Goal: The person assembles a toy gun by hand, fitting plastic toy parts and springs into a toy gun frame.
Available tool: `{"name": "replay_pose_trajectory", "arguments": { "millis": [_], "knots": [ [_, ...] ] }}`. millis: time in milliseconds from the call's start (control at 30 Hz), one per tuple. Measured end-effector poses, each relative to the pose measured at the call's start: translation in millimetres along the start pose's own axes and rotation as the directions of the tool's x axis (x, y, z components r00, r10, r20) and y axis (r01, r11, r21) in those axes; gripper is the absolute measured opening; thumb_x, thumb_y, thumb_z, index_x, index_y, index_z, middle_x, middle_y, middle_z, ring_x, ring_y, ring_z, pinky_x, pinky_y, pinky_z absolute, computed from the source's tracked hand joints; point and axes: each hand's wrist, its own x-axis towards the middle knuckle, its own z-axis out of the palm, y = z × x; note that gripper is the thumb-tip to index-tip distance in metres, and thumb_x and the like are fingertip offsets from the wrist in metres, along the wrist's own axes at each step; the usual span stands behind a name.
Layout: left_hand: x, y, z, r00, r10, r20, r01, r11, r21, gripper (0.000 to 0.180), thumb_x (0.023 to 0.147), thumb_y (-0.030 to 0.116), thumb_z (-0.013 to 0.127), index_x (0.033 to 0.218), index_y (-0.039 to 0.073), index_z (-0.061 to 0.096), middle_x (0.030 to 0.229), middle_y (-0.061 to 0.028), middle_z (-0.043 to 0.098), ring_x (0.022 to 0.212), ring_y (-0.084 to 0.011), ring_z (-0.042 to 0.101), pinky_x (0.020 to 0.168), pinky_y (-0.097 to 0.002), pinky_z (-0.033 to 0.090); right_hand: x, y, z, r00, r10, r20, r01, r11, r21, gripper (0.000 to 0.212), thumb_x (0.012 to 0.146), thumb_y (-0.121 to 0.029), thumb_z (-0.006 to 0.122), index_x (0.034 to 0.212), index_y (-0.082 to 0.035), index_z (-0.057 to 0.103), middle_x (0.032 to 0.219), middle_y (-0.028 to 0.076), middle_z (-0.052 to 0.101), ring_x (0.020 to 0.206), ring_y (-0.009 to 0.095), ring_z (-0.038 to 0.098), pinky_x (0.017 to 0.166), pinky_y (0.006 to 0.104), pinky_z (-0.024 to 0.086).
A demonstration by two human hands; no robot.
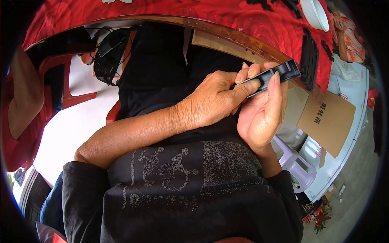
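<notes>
A long black plastic part (288, 69), shaped like a shallow channel with a raised end, is held over my lap beside the table's edge. My left hand (216, 97) reaches across from the left, its thumb pressed into the hollow near the part's close end. Under and around the part curl the fingers of my right hand (263, 115), with its thumb along the side. Both hands are closed on this one piece, and some left fingertips are hidden behind it. More black plastic parts (310, 60) of similar look lie stacked at the table's right edge.
A red cloth (162, 9) covers the wooden-edged table ahead. A white bowl (315, 15) stands at its far right. To the right are a cardboard sheet (328, 121) and a pale purple stool (298, 168). Another person's arm (26, 95) shows at left, near a red chair (67, 79).
</notes>
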Motion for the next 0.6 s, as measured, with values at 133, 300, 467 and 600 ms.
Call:
{"name": "replay_pose_trajectory", "arguments": {
  "millis": [133, 300, 467, 600],
  "knots": [
    [-2, -2, -6, 0.986, 0.161, 0.048, -0.161, 0.987, -0.006, 0.049, 0.105, 0.043, 0.049, 0.094, -0.002, 0.064, 0.070, -0.0041, 0.061, 0.065, -0.0123, 0.058, 0.062, -0.0299, 0.050, 2, -4, -2, 1.000, -0.027, 0.008, 0.028, 0.998, -0.053, 0.031, 0.107, -0.025, 0.038, 0.121, 0.000, 0.047, 0.099, 0.012, 0.057, 0.092, 0.023, 0.056, 0.106, 0.0425, 0.040],
    [-2, 2, -10, 0.976, 0.181, 0.122, -0.172, 0.982, -0.083, 0.050, 0.106, 0.046, 0.045, 0.101, -0.001, 0.061, 0.081, -0.0033, 0.058, 0.075, -0.0117, 0.056, 0.069, -0.0281, 0.050, -2, -12, -2, 0.998, 0.045, -0.050, -0.048, 0.997, -0.060, 0.032, 0.107, -0.028, 0.038, 0.125, -0.003, 0.048, 0.104, 0.011, 0.057, 0.101, 0.024, 0.057, 0.100, 0.0409, 0.043],
    [-3, -1, -16, 0.970, 0.185, 0.160, -0.158, 0.974, -0.163, 0.047, 0.107, 0.042, 0.045, 0.107, -0.002, 0.060, 0.084, -0.0035, 0.058, 0.078, -0.0123, 0.056, 0.073, -0.0282, 0.051, 0, -6, -6, 0.999, 0.053, -0.013, -0.053, 0.999, 0.008, 0.032, 0.107, -0.028, 0.039, 0.125, -0.003, 0.048, 0.105, 0.011, 0.057, 0.102, 0.025, 0.058, 0.099, 0.0410, 0.043],
    [-7, -1, -21, 0.967, 0.186, 0.174, -0.179, 0.982, -0.056, 0.043, 0.107, 0.036, 0.045, 0.112, -0.004, 0.059, 0.090, -0.0053, 0.062, 0.081, -0.0135, 0.057, 0.078, -0.0295, 0.052, 2, -2, -9, 0.999, -0.031, 0.034, 0.032, 0.999, -0.038, 0.032, 0.107, -0.028, 0.039, 0.124, -0.002, 0.048, 0.104, 0.012, 0.059, 0.099, 0.025, 0.058, 0.102, 0.0423, 0.042]
  ]
}}
